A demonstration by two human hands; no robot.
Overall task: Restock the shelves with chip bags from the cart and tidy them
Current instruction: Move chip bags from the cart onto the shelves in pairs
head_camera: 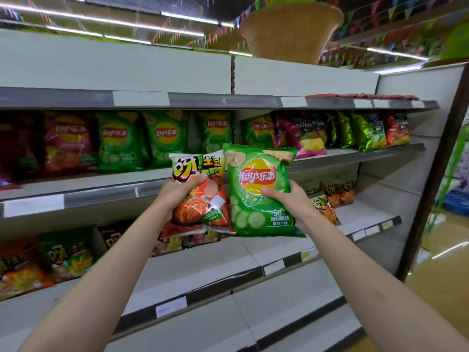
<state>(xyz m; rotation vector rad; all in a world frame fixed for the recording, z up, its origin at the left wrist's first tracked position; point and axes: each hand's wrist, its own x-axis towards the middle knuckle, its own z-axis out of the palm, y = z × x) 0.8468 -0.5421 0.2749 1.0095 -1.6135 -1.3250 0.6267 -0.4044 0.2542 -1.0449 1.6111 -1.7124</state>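
I hold the orange kimchi-print chip bag [200, 199] just left of the green Lay's cucumber chip bag [258, 196], both before the grey metal shelf unit [177, 100].

1. Middle shelf [355, 154]: bare gap at frame centre between the green bags [162, 135] and the mixed bags [312, 135] right.
2. Lower shelf [291, 252]: open centre-right; orange bags [330, 199] crowd its far right.

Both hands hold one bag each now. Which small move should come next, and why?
Probably lift the right hand and set its green Lay's bag on the middle shelf, near the green Lay's bags already there. The left hand holds an orange bag, which matches the lower shelf's bags.
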